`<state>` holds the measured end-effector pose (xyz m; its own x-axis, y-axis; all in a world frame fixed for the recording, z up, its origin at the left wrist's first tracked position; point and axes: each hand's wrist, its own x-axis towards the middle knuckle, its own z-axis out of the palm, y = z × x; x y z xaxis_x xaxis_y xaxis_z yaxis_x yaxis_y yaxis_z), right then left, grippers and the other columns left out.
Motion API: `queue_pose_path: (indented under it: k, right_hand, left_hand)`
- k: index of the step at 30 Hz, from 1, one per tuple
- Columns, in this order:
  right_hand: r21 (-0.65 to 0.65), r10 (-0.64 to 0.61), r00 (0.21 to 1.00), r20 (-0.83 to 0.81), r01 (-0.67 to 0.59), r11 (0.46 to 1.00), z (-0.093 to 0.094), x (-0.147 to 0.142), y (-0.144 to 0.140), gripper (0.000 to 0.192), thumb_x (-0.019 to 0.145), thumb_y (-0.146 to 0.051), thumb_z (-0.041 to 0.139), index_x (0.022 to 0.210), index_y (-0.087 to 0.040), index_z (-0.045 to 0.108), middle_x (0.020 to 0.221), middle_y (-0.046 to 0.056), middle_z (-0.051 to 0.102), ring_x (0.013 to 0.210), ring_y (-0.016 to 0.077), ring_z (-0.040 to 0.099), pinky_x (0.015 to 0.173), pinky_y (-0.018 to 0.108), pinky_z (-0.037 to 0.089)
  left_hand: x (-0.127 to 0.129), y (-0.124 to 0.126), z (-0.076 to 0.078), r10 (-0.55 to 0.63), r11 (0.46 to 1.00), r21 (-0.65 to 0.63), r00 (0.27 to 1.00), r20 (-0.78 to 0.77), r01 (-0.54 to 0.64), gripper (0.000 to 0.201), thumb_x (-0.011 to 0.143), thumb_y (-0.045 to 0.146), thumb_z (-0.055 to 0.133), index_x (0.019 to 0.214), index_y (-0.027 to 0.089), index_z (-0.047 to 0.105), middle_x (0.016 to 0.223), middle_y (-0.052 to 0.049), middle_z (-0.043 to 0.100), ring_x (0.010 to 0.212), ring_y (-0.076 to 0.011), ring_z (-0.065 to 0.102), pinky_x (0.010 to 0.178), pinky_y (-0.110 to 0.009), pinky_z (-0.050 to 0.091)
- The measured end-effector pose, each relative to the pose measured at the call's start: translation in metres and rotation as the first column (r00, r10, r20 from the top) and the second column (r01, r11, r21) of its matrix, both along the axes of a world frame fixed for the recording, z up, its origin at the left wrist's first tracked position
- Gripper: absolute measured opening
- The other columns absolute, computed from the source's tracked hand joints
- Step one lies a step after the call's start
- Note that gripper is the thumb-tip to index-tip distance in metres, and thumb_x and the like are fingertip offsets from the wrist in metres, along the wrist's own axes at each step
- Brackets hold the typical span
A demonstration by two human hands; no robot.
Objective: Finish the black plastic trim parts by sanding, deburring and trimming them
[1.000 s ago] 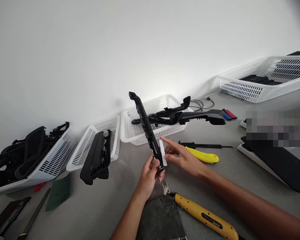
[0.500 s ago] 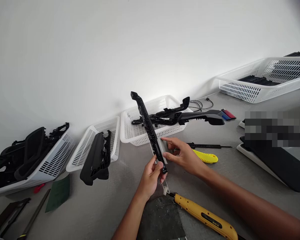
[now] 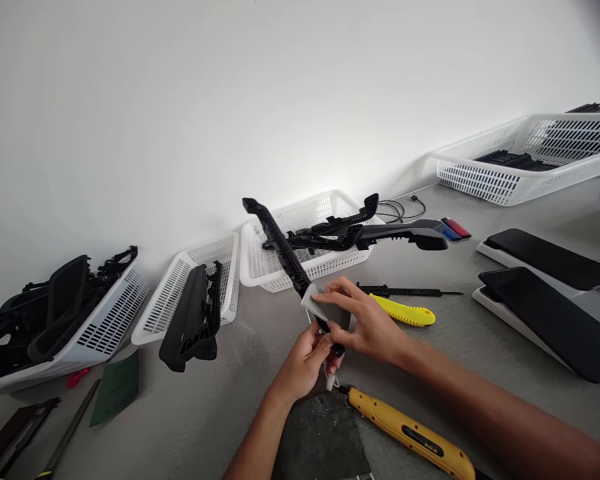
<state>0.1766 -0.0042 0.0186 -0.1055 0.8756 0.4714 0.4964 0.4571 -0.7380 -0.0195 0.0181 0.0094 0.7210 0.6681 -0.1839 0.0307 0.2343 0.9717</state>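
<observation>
My left hand is closed around the near end of a long, narrow black plastic trim part, ribbed along its length. The part slants up and away to the left over a white basket. Between the fingers and thumb of my right hand is a bent grey piece of sandpaper, wrapped over the part just above my left hand. It hides that stretch of the part. Just below my hands lies a yellow-handled hot tool, its pale tip near my left fingertips.
Behind the hands, a white basket holds similar black parts. More baskets stand left and far right. A yellow cutter and a thin black tool lie right, near black-and-white panels. A green sheet lies left.
My right hand has brought the sandpaper from beside the part to over it, its fingers now closed around it. The part's far end has swung left and down.
</observation>
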Motion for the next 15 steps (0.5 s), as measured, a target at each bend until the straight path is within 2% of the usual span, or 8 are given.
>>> queue_pose_path:
  k: [2, 6, 11, 15]
  right_hand:
    - [-0.006, 0.014, 1.0, 0.025, -0.014, 1.0, -0.003, 0.0, 0.001, 0.049, 0.09, -0.016, 0.064, 0.137, -0.028, 0.071, 0.131, 0.011, 0.061, 0.117, 0.027, 0.067, 0.099, 0.042, 0.06]
    - [0.004, -0.044, 0.999, 0.022, 0.043, 0.999, -0.008, 0.003, 0.003, 0.049, 0.091, -0.016, 0.064, 0.138, -0.028, 0.074, 0.14, 0.012, 0.06, 0.115, 0.0278, 0.068, 0.099, 0.046, 0.06]
    - [0.047, 0.127, 0.991, 0.041, -0.129, 0.991, -0.005, 0.002, -0.001, 0.051, 0.087, -0.011, 0.062, 0.133, -0.026, 0.077, 0.145, 0.011, 0.064, 0.13, 0.0304, 0.065, 0.109, 0.049, 0.056]
    - [0.022, 0.098, 0.995, -0.003, -0.098, 0.995, -0.003, 0.002, -0.001, 0.049, 0.09, -0.011, 0.058, 0.132, -0.025, 0.077, 0.146, 0.013, 0.064, 0.13, 0.031, 0.066, 0.107, 0.051, 0.057]
  left_hand:
    - [0.0, -0.001, 0.0, 0.023, 1.0, -0.011, 1.0, 0.005, -0.023, 0.051, 0.095, 0.068, 0.07, 0.108, 0.019, 0.06, 0.067, 0.003, 0.06, 0.057, -0.0123, 0.051, 0.061, -0.028, 0.044]
    - [0.003, -0.004, -0.001, 0.094, 0.996, -0.008, 0.995, -0.017, -0.094, 0.057, 0.089, 0.074, 0.073, 0.101, 0.02, 0.061, 0.066, 0.002, 0.059, 0.057, -0.0133, 0.051, 0.059, -0.028, 0.043]
    - [0.006, -0.005, -0.006, 0.103, 0.994, 0.033, 0.995, -0.001, -0.103, 0.054, 0.097, 0.074, 0.062, 0.088, 0.02, 0.058, 0.064, 0.001, 0.059, 0.055, -0.0132, 0.053, 0.059, -0.028, 0.045]
    - [0.005, -0.004, -0.01, 0.113, 0.993, 0.03, 0.993, -0.022, -0.112, 0.056, 0.095, 0.076, 0.061, 0.088, 0.021, 0.057, 0.058, 0.003, 0.057, 0.048, -0.011, 0.048, 0.052, -0.026, 0.041]
